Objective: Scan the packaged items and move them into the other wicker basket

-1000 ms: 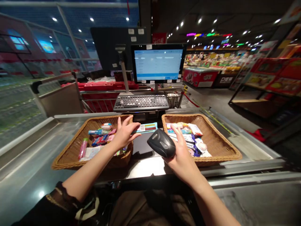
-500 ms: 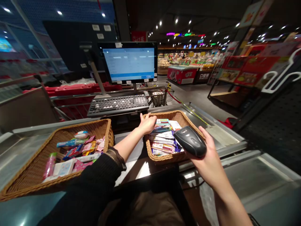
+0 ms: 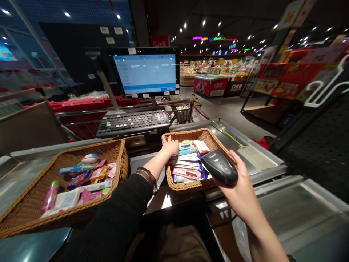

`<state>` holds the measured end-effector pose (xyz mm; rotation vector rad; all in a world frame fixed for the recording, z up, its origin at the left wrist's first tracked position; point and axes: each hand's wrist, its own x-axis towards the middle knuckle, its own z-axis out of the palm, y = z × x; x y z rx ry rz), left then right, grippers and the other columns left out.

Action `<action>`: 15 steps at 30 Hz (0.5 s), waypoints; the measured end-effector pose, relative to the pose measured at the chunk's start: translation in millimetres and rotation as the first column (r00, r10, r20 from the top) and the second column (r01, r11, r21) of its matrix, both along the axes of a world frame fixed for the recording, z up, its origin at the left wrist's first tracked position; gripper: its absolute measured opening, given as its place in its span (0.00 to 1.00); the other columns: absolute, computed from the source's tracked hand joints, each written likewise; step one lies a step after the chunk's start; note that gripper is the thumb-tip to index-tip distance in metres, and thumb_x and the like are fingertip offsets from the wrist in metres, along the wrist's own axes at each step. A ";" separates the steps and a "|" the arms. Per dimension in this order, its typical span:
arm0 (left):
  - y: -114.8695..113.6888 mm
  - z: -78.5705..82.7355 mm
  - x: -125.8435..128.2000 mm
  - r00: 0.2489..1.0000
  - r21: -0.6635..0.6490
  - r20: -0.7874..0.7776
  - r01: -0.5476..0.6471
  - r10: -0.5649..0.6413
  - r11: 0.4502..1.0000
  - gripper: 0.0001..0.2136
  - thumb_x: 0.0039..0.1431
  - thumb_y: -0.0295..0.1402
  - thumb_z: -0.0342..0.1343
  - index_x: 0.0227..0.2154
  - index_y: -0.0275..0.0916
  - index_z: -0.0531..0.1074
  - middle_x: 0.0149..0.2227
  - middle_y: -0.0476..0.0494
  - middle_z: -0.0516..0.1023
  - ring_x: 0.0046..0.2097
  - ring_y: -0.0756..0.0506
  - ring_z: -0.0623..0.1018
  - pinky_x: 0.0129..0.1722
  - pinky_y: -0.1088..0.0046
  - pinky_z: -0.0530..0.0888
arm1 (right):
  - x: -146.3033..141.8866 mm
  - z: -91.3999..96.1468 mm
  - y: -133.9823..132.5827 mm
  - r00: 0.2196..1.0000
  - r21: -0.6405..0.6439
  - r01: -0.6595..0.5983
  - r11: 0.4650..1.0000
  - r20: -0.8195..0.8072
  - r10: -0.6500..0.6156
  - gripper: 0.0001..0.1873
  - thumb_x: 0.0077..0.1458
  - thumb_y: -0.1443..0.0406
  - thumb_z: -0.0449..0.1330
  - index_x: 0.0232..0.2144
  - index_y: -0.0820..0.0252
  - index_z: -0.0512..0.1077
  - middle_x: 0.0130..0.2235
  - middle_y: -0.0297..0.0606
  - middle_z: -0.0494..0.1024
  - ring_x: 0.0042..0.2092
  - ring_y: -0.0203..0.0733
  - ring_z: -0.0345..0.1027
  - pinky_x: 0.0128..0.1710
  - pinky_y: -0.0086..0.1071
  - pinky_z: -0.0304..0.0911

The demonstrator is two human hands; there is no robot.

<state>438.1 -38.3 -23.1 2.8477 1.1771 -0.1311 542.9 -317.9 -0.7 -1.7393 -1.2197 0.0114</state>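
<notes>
My left hand (image 3: pixel 171 146) is closed over the left rim of the right wicker basket (image 3: pixel 171 183), near its far corner. Its fingertips are partly hidden. That basket holds a row of flat, colourful packets (image 3: pixel 188 162). In my right hand (image 3: pixel 241 187) is a black handheld barcode scanner (image 3: pixel 220 166), gripped from beneath and held above the basket's right side. To the left, a larger wicker basket (image 3: pixel 121 160) contains mixed small goods, among them a pink bottle with a green cap (image 3: pixel 50 196), a blue tube (image 3: pixel 77 168) and a white box (image 3: pixel 67 198).
A keyboard (image 3: pixel 133 122) and a lit monitor (image 3: pixel 145 74) stand beyond the baskets. The metal counter (image 3: pixel 252 160) extends to the right, with a white hook rack (image 3: pixel 319 92) at its side. A shopping cart (image 3: pixel 181 111) stands behind.
The whole view has swung slightly, so the monitor and both baskets appear farther left. My left hand stays at the basket's rim; my right hand still holds the scanner, slightly lower in view.
</notes>
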 end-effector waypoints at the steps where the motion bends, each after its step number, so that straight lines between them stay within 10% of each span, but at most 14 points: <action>1: 0.4 -0.4 0.4 1.000 0.000 0.007 0.002 -0.002 1.000 0.16 0.62 0.27 0.46 0.49 0.29 0.71 0.54 0.22 0.77 0.71 0.26 0.55 0.63 0.27 0.41 | 1.2 -1.6 -0.1 1.000 -0.002 0.001 1.000 0.008 -0.001 0.16 0.56 0.58 0.63 0.45 0.58 0.76 0.71 0.48 0.53 0.70 0.59 0.51 0.70 0.57 0.47; 8: -12.1 12.0 -20.0 0.984 0.045 0.166 0.064 -0.071 0.997 0.14 0.65 0.29 0.46 0.50 0.37 0.71 0.58 0.30 0.74 0.71 0.29 0.52 0.64 0.28 0.47 | 0.1 -3.4 -0.6 0.999 -0.021 -0.009 1.000 0.031 0.010 0.18 0.56 0.58 0.63 0.48 0.58 0.74 0.71 0.48 0.52 0.69 0.57 0.53 0.70 0.54 0.49; 15: -35.4 33.5 -131.2 0.941 0.157 0.283 0.144 -0.184 0.977 0.17 0.65 0.29 0.50 0.56 0.40 0.67 0.62 0.35 0.69 0.72 0.31 0.52 0.66 0.33 0.53 | -17.6 -9.5 15.8 0.998 0.007 -0.070 0.998 0.007 0.070 0.32 0.55 0.56 0.63 0.60 0.55 0.65 0.70 0.49 0.55 0.69 0.61 0.55 0.68 0.55 0.52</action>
